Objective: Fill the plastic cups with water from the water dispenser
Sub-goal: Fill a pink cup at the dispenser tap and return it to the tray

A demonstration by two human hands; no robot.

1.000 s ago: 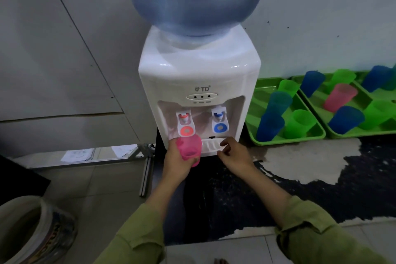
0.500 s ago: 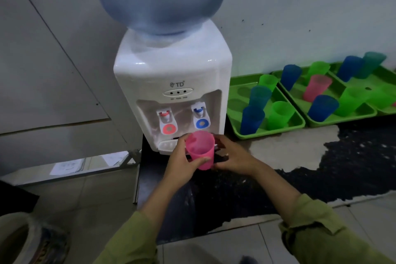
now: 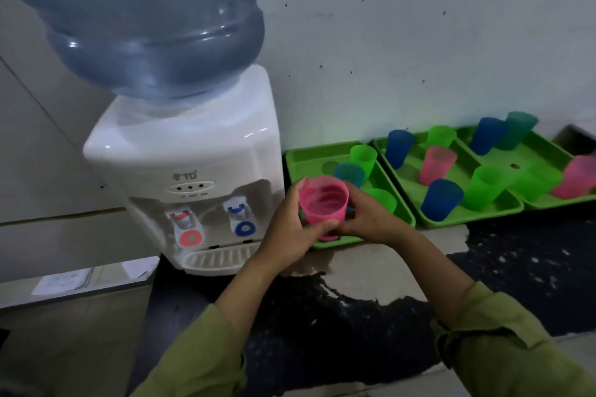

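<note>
A pink plastic cup (image 3: 324, 203) is held upright between both hands, over the near left part of the nearest green tray (image 3: 306, 156). My left hand (image 3: 287, 229) wraps its left side and bottom. My right hand (image 3: 371, 219) grips its right side. The white water dispenser (image 3: 180, 171) stands to the left, with a red tap (image 3: 185, 224), a blue tap (image 3: 240, 213) and a big blue bottle (image 3: 138, 19) on top. Whether the cup holds water is hard to tell.
Three green trays sit in a row along the wall at the right, the second tray (image 3: 416, 190) and third tray (image 3: 535, 155) carrying several blue, green and pink cups. The surface below is black with a worn pale patch (image 3: 371, 271). A drip grille (image 3: 219, 259) fronts the dispenser.
The pink cup has left the red tap and travelled right to over the nearest tray. My right hand has joined my left on it. The view swung right.
</note>
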